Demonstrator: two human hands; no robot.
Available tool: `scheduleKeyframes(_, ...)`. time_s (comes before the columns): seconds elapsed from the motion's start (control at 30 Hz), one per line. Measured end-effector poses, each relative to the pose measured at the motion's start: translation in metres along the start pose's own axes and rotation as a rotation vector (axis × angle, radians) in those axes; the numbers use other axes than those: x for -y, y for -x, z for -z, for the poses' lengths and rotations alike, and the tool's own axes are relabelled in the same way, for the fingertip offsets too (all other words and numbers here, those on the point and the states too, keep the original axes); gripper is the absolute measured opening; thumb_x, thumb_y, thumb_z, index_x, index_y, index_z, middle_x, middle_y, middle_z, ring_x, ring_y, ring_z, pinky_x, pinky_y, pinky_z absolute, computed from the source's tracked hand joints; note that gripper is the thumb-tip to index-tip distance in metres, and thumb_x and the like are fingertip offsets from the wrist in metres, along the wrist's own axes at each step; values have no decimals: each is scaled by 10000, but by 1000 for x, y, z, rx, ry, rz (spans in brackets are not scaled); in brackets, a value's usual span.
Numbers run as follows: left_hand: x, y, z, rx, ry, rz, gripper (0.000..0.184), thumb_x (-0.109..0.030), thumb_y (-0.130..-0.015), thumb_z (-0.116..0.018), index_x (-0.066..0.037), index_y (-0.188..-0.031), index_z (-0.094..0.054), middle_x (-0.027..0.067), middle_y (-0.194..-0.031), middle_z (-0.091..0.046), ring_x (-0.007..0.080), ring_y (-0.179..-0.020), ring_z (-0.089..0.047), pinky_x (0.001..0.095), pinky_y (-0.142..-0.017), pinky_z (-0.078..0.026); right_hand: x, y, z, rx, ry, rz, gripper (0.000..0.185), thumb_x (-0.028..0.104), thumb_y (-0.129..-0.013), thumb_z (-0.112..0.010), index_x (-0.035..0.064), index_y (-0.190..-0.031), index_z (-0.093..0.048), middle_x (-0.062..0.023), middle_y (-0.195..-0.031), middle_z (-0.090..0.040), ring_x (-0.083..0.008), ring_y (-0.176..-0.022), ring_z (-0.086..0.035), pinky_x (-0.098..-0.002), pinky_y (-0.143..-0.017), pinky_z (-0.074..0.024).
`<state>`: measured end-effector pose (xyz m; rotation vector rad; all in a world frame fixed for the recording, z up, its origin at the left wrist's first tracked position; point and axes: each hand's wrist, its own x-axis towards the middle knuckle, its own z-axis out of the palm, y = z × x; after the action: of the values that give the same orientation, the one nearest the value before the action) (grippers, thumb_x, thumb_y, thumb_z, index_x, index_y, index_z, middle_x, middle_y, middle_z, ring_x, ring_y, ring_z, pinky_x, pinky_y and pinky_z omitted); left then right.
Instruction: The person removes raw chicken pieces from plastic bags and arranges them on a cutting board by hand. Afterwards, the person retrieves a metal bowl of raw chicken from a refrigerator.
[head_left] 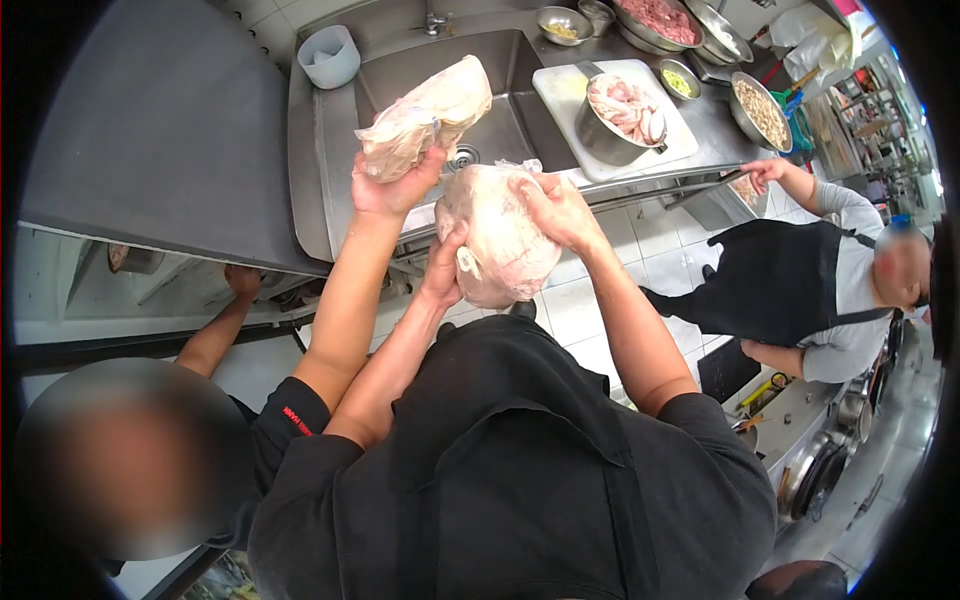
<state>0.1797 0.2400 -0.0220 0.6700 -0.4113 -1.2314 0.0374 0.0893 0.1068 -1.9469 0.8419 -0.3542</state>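
Note:
Between both my hands is a clear plastic bag of pale raw meat (497, 240), held in front of my apron near the sink's front edge. My left hand (446, 266) grips its left side. Fingers of my right hand (560, 212) are wrapped over its upper right. The kind of meat cannot be made out through the plastic. Just beyond it, a co-worker's hand (395, 183) holds up a second bag of pale meat (430, 108) above the steel sink (520, 75).
Right of the sink, a white cutting board (680, 125) bears a steel pot (607, 143) of raw meat pieces. Several metal bowls (745, 110) stand around it. A white plastic tub (329, 60) sits at the sink's left corner. Another person (780, 270) stands at right, one hand on the counter edge.

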Motion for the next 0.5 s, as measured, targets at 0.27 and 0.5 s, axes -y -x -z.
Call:
scheduleKeyframes(0.27, 2, 2, 21, 121, 368, 154, 811, -643, -971, -506, -132, -1575, -327, 88, -1570, -440, 289, -1415, -452, 497, -1182, -366, -22, -18, -39, 120, 93, 320, 529, 372, -1055, -323, -30, -1365, -472, -334, -1217, -616, -456, -1083, -638, -497, -974, -476)
scheduleKeyframes(0.5, -149, -72, 0, -80, -2050, -565, 708, -578, -1007, -393, -215, -1600, -263, 9, -1641, -334, 205, -1495, -337, 390, -1221, -291, -2, -10, -56, 203, 50, 213, 620, 382, -1037, -403, -98, -1422, -328, -416, -1401, -442, -522, -1355, -409, -492, -1137, -344)
